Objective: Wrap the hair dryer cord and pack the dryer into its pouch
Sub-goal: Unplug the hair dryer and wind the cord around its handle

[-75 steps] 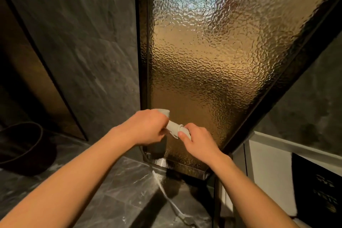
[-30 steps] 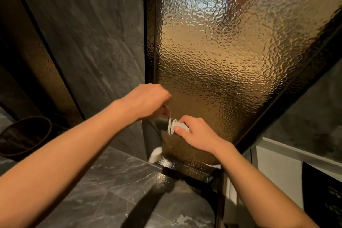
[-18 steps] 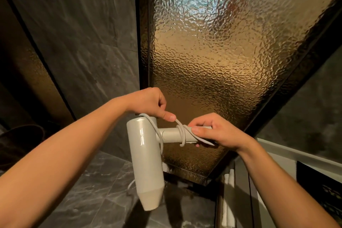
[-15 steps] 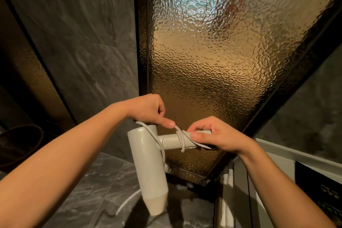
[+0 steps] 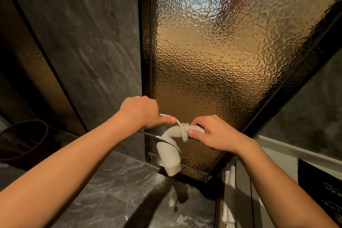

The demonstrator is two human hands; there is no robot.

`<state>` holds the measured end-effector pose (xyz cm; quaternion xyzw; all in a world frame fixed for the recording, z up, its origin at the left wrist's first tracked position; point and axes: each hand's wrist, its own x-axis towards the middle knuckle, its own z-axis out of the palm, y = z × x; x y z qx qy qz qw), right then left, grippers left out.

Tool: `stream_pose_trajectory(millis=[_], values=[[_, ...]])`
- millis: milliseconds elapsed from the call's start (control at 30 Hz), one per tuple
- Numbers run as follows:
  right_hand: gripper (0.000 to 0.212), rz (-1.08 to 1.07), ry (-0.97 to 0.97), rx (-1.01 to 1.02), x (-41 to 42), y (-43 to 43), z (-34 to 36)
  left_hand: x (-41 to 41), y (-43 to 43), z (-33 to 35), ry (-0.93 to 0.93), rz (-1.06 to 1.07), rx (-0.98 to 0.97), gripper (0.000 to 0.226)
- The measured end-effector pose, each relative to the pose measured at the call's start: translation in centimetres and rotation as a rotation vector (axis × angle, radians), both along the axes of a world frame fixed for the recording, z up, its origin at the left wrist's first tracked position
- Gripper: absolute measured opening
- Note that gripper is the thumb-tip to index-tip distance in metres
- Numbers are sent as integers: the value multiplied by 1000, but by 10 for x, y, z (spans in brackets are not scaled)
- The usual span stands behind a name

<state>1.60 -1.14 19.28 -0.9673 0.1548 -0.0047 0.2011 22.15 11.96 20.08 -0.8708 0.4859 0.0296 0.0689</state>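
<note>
A white hair dryer (image 5: pixel 169 155) hangs in the air in front of me, barrel pointing down toward the floor. Its handle lies roughly level and runs right into my right hand (image 5: pixel 215 135), which is shut around the handle's end. Several turns of white cord (image 5: pixel 183 130) circle the handle next to my right thumb. My left hand (image 5: pixel 143 112) is above and left of the handle, with the cord pinched under its thumb. The pouch is not in view.
Textured amber glass door (image 5: pixel 212 61) stands straight ahead in a dark frame. Dark stone wall (image 5: pixel 83 42) at left, grey marble floor (image 5: pixel 120 190) below. A dark round basket (image 5: pixel 24 140) sits at far left. A white counter edge (image 5: pixel 296 153) is at right.
The dryer's barrel has swung from hanging broadside to pointing down and away. More cord now lies around the handle. My left hand has moved up over the handle with the cord.
</note>
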Motion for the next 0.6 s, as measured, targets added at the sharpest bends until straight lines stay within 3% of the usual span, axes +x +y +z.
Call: stream_pose_trajectory(millis=[133, 233, 400, 500, 600], values=[[36, -90, -42, -182, 4, 9, -22, 0, 3, -2, -18, 146, -48, 90], [34, -122, -51, -139, 1, 13, -36, 3, 8, -4, -103, 130, -151, 80], [27, -35, 16, 181, 4, 20, -40, 10, -1, -2, -111, -228, -196, 73], [30, -8, 53, 188, 8, 23, -39, 16, -2, 8, -82, -470, -55, 50], [33, -42, 46, 101, 8, 16, -36, 26, 3, 18, -22, -478, 52, 36]])
